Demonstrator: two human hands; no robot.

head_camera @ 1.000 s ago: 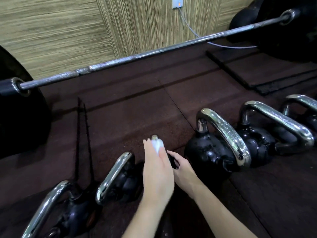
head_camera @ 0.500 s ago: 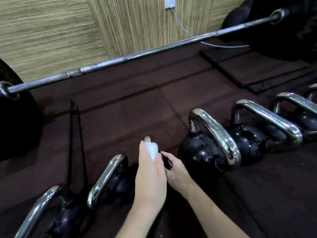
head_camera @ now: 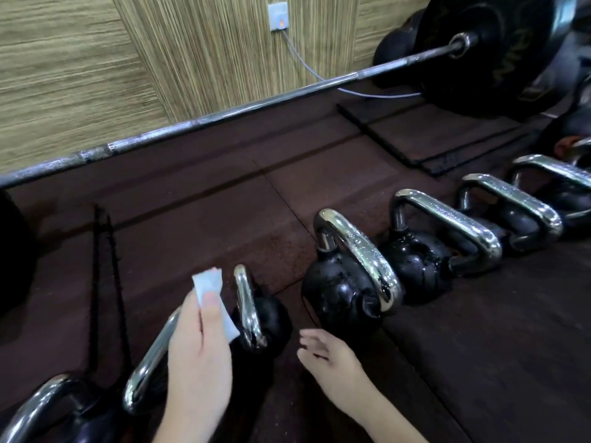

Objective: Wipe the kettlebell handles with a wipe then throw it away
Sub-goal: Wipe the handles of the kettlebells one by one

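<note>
Here, nearest me, my left hand (head_camera: 198, 356) pinches a folded white wipe (head_camera: 212, 298) between thumb and fingers (head_camera: 211, 306), the wipe sticking up past the fingertips and clear of any handle. My right hand (head_camera: 332, 362) sits just to the right of it, fingers spread loose and holding nothing, hovering low over the dark floor (head_camera: 208, 225).

Between the two hands stands a small kettlebell (head_camera: 265, 318), its chrome handle (head_camera: 248, 305) edge-on and just to the right of the wipe without touching it. To the left of and behind my left hand, two more kettlebells (head_camera: 64, 410) show curved chrome handles, partly covered by the wrist.

Beyond my right fingers a larger kettlebell (head_camera: 339, 289) sits upright with beads of moisture on its handle (head_camera: 361, 247). Further right the row (head_camera: 479, 225) carries on, each handle shiny and speckled.

Farther off, a barbell (head_camera: 224, 116) lies across the floor, its black plate (head_camera: 489, 52) at the far right. Behind it stands a woven wall panel (head_camera: 208, 52) with a socket (head_camera: 277, 17) and a grey cable (head_camera: 307, 65).
</note>
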